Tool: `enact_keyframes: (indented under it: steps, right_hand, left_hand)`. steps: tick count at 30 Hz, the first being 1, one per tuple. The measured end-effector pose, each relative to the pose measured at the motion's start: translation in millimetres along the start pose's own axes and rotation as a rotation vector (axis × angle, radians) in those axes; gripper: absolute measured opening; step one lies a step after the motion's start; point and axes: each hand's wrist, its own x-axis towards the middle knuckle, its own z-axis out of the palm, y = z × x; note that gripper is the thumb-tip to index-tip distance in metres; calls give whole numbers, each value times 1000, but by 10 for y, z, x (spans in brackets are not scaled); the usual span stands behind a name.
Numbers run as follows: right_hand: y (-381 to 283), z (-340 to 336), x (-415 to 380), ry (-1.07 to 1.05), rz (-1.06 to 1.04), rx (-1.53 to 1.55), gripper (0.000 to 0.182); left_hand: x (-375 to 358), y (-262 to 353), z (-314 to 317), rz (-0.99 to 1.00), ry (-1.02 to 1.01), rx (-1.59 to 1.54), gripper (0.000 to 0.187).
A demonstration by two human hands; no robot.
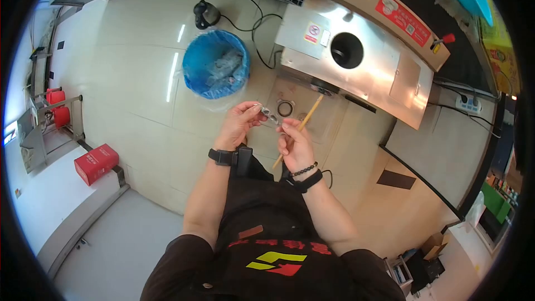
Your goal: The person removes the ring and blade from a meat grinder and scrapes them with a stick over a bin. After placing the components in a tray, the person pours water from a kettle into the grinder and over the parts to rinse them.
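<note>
1. While both arms reach out in front of the body, the left hand (pixel 239 122) and the right hand (pixel 294 144) come close together above the floor.
2. The left hand's fingers pinch a small metal piece (pixel 269 114) – its exact shape is too small to tell.
3. The right hand's fingers close around a wooden stick (pixel 301 127).
4. The stick is long and thin – it slants, top end toward the steel machine (pixel 356 56), bottom end toward the body.
5. A blue bin (pixel 216 64) stands on the floor beyond the hands.

We hold a small silvery metal piece (pixel 270 115) level between our fingertips, and a thin wooden stick (pixel 304 124) slants under it.
</note>
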Motion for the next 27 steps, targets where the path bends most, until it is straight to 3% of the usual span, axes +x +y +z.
enact_keyframes:
  steps: [1, 2, 3, 5, 6, 7, 9, 11, 13, 19, 25, 27]
  right_hand:
    - [55, 113, -13, 10, -15, -79, 18]
    - [97, 181, -13, 21, -12, -245, 35]
    - [195, 232, 25, 17, -11, -248, 35]
    - [431, 309, 128, -6, -314, -866, 52]
    - [450, 487, 92, 5, -325, -1005, 56]
    - [502, 589, 144, -6, -320, -1012, 56]
    - [586, 845, 241, -91, -712, -1334, 47]
    - [601, 1144, 286, -65, -634, -1420, 37]
    - [605, 1386, 407, -137, -849, -1674, 31]
    - [597, 2001, 619, -225, -927, -1732, 30]
    - [552, 2195, 776, -353, -932, -1744, 29]
    - [551, 2170, 839, -248, -927, -1788, 30]
  left_hand:
    - [-21, 122, -109, 13, 14, -10, 21]
    - [-2, 229, -239, 20, 12, -9, 21]
    - [34, 311, -395, 33, 54, -72, 21]
    - [59, 479, -704, 48, 112, -152, 20]
    - [76, 587, -849, 50, 158, -185, 19]
    - [93, 702, -990, 54, 203, -216, 17]
    - [114, 897, -1253, 56, 275, -236, 15]
    - [132, 1057, -1490, 88, 359, -105, 16]
    - [90, 1251, -1594, 130, 395, -42, 16]
    - [-31, 1673, -1780, 186, 344, 139, 13]
    - [-38, 1899, -2048, 122, 161, -21, 13]
    - [-34, 1956, -2121, 115, 41, -174, 13]
